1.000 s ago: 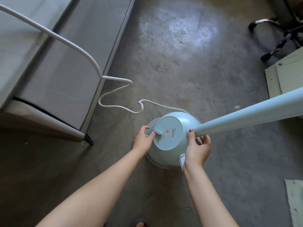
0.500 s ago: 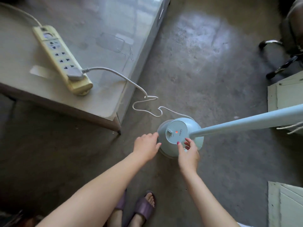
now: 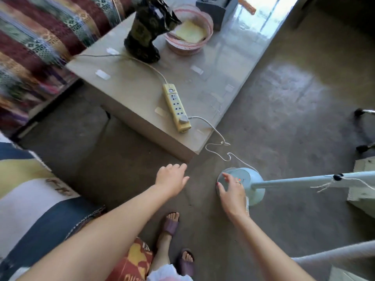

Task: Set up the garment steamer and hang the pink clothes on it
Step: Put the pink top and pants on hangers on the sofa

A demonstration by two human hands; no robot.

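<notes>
The pale blue garment steamer base [image 3: 248,179] stands on the concrete floor with a red light lit on top. Its pole [image 3: 304,181] runs off toward the right edge. A white cord [image 3: 218,136] leads from the base up to a yellow power strip [image 3: 177,107] on the low table. My right hand [image 3: 230,188] hovers over the base's left side, fingers spread and relaxed, holding nothing. My left hand [image 3: 171,178] is off the base, open above the floor to its left. A bit of pink fabric [image 3: 168,274] shows at the bottom edge.
A low beige table [image 3: 142,94] holds a pink basket [image 3: 188,31] and a dark bag [image 3: 148,29]. A patterned sofa [image 3: 30,37] lies at the left. Chair casters [image 3: 363,130] and a pale board [image 3: 363,179] sit at the right. My feet in purple slippers [image 3: 172,224] stand below.
I have risen and the view has pulled back and swung left. My left hand left the steamer base and moved left. My right hand lifted off the pole's foot.
</notes>
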